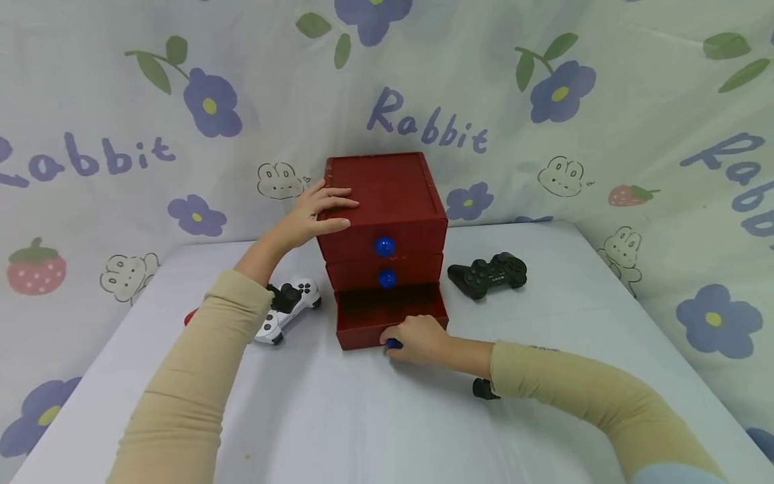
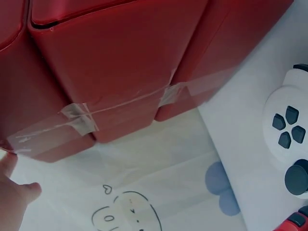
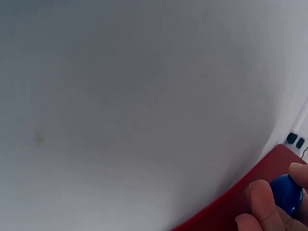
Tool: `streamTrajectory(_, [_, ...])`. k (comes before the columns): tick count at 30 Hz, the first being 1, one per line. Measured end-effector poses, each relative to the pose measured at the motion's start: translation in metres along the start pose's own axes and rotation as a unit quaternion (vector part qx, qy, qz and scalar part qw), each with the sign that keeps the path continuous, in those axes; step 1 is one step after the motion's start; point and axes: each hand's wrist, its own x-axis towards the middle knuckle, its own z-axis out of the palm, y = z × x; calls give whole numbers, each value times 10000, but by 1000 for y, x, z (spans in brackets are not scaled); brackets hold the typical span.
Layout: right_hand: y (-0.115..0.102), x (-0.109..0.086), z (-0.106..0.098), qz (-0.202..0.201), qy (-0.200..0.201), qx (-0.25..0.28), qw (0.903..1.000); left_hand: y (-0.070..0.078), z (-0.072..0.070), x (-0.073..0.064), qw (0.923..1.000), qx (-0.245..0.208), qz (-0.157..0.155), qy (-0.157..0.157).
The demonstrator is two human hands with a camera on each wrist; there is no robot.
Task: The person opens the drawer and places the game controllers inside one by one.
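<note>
A dark red cabinet (image 1: 382, 188) with three stacked drawers stands at the back of the table. Its bottom drawer (image 1: 363, 337) is pulled out, while the two above sit closed with blue knobs on their fronts. My right hand (image 1: 417, 339) pinches the bottom drawer's blue knob (image 3: 287, 195) between thumb and fingers. My left hand (image 1: 314, 214) rests on the cabinet's top left edge with fingers spread. Clear tape (image 2: 82, 118) runs along the cabinet's side in the left wrist view.
Left of the cabinet lies a white game controller (image 1: 290, 309), with a red thing (image 1: 190, 316) partly behind my left sleeve. A black controller (image 1: 488, 274) lies to the right. Another black item (image 1: 484, 388) peeks out beside my right sleeve. A patterned cloth (image 1: 423, 81) hangs behind.
</note>
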Motion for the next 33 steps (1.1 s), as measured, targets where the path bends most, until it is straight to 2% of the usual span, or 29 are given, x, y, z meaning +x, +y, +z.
streamTrajectory(5, [-6, -7, 0, 37, 7, 102, 9999, 29, -3, -8, 9995, -293, -135, -18])
streamTrajectory(17, [-16, -18, 4, 28, 233, 146, 9996, 29, -3, -8, 9987, -468, -182, -53])
streamTrajectory(23, [-21, -26, 4, 88, 98, 97, 9999, 30, -3, -7, 9985, -491, -205, -105])
streamTrajectory(33, [-37, -48, 4, -183, -60, -20, 9998, 29, -2, -7, 9983, -529, -221, -127])
